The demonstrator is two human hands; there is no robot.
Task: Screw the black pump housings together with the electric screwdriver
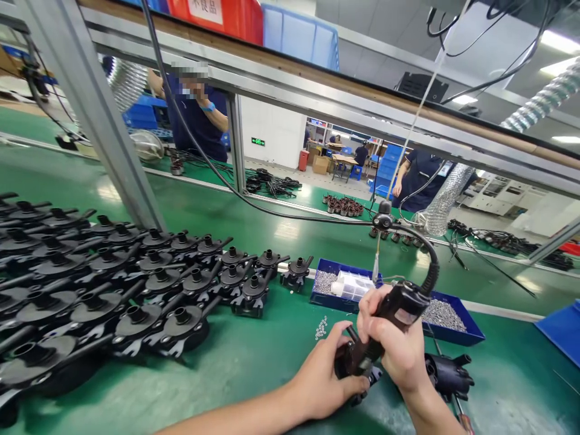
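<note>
In the head view my right hand (403,344) is wrapped round a black electric screwdriver (401,305), whose cable runs up to a hanging cord. The tool is tilted, its lower end over a black plastic part (347,359). My left hand (324,377) grips that part from the left, thumb in front and fingers behind; much of it is hidden by the hands and tool. Small washers or nuts (321,328) lie loose on the green mat behind my left hand. Right of my right hand lies another black cylindrical housing (451,374).
Rows of black assembled parts (163,278) cover the left of the green bench (254,368). Blue trays of small metal pieces (446,317) stand behind my hands, one holding a white container (351,284). A metal post (99,121) rises at left. Co-workers (197,127) stand beyond.
</note>
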